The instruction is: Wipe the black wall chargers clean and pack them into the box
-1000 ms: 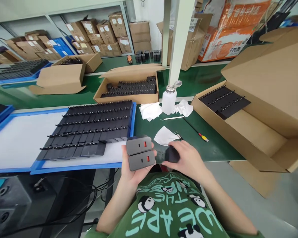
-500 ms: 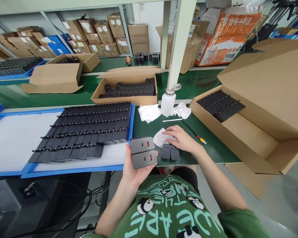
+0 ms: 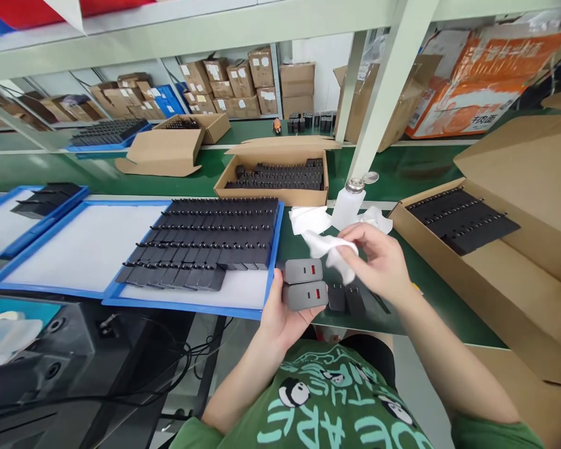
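Chargers [image 3: 305,284] rest in the left hand's [image 3: 287,317] upturned, half-curled grip; the right hand [image 3: 378,259] pinches a white cloth [image 3: 331,249].

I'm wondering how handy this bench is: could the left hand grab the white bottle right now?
Probably not easily: the left hand is holding two grey chargers, and the right hand and its cloth are partly in the way.

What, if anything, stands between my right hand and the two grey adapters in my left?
Only the white cloth, pinched in the right hand itself; nothing else visible blocks the grey adapters on the left hand.
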Available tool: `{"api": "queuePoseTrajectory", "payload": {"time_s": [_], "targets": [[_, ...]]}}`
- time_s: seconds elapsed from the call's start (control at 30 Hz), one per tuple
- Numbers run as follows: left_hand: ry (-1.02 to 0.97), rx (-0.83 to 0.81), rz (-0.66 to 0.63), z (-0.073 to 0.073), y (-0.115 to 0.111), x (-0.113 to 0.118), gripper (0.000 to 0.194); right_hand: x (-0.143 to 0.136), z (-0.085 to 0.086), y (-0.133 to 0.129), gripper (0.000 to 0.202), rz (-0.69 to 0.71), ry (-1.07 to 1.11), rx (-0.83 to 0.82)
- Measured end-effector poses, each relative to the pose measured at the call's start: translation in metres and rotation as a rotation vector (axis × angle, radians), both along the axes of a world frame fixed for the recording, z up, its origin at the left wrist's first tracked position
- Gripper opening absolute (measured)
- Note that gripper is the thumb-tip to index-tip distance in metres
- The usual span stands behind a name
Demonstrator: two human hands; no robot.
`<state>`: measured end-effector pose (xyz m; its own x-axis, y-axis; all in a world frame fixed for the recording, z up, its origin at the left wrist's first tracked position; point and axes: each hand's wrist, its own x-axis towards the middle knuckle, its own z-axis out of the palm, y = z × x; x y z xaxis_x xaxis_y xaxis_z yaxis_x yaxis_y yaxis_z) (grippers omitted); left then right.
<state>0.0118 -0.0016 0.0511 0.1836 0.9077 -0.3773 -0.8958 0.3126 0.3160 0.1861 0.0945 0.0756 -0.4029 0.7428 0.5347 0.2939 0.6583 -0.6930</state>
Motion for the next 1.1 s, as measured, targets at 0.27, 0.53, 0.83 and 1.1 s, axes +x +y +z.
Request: {"api": "queuePoseTrajectory", "payload": {"time_s": [0.27, 0.53, 0.83, 1.1], "targets": [[0.031, -0.042, 0.056, 0.004, 0.002, 0.003, 0.032, -0.036, 0.04, -0.042, 0.027, 0.355, -0.248, 0.454], [0.024, -0.013, 0.057, 0.001, 0.003, -0.018, 0.049, 0.01, 0.005, 0.005, 0.038, 0.296, -0.394, 0.48], [0.043, 0.088, 0.067, 0.011, -0.001, -0.03, 0.063, -0.015, 0.019, -0.004, 0.043, -0.136, -0.029, 0.464], [0.088, 0.133, 0.086, 0.005, -0.007, -0.041, 0.066, -0.004, 0.008, 0.007, 0.033, 0.287, -0.376, 0.736]]}}
